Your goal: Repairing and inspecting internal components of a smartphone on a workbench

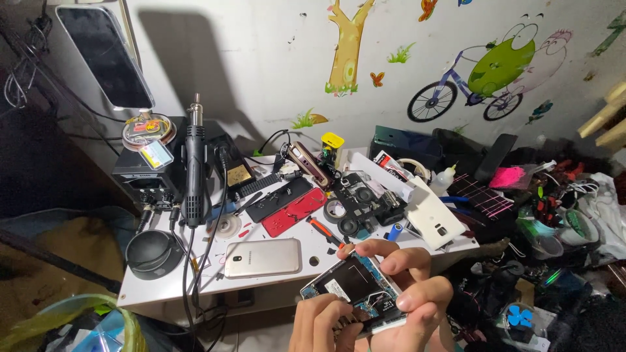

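Observation:
Both my hands hold an opened phone (355, 285) with its back cover off, its circuit board and dark battery showing. My left hand (323, 322) grips the phone's lower left edge with the thumb on the board. My right hand (414, 290) wraps the right side, fingers curled over the top edge and thumb pressing the lower right corner. Just left of it, a gold phone (263, 257) lies face down on the white table (169, 287).
A hot-air station (150, 176) with its black handle (194, 169) stands at the table's back left. A red phone frame (293, 212), an orange screwdriver (324, 231), a white phone cover (433, 214), tape rolls and tools crowd the middle. Cluttered cups and cables fill the right.

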